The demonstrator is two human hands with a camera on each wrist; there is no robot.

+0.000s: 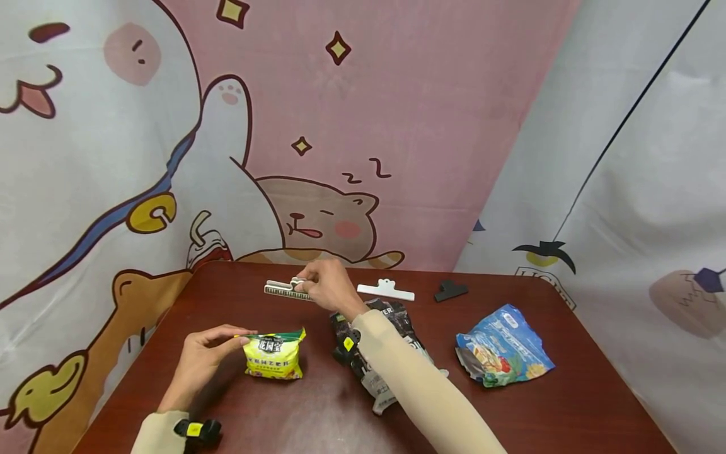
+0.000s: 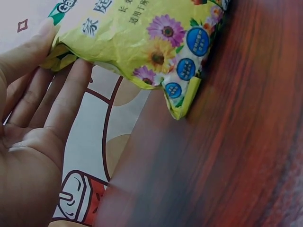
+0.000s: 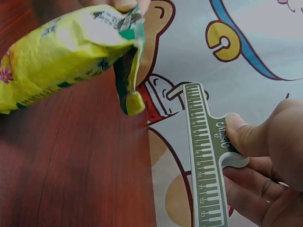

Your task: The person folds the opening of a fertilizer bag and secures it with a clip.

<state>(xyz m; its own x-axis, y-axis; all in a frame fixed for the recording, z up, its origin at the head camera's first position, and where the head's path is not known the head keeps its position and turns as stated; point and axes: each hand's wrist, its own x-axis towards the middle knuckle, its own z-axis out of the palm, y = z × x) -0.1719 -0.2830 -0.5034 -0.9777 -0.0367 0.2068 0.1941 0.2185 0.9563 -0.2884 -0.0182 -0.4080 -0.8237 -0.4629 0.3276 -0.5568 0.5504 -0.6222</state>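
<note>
A small yellow bag (image 1: 275,358) printed with flowers stands on the table, its green top edge folded over. My left hand (image 1: 207,356) pinches that top at its left corner, thumb on one side and fingers behind, as the left wrist view shows. Up and to the right of the bag, my right hand (image 1: 330,285) holds a long bag clip (image 3: 204,156) by its handles between thumb and fingers. The clip has a piano-key pattern, ruler numbers and the word "Music". In the head view it hangs above the bag, apart from it.
A black bag (image 1: 391,315) lies partly under my right forearm. Toward the back are a white clip (image 1: 386,290) and a black clip (image 1: 450,290). On the right lies a blue bag (image 1: 505,347). A printed cloth (image 1: 420,126) hangs behind the table (image 1: 317,416).
</note>
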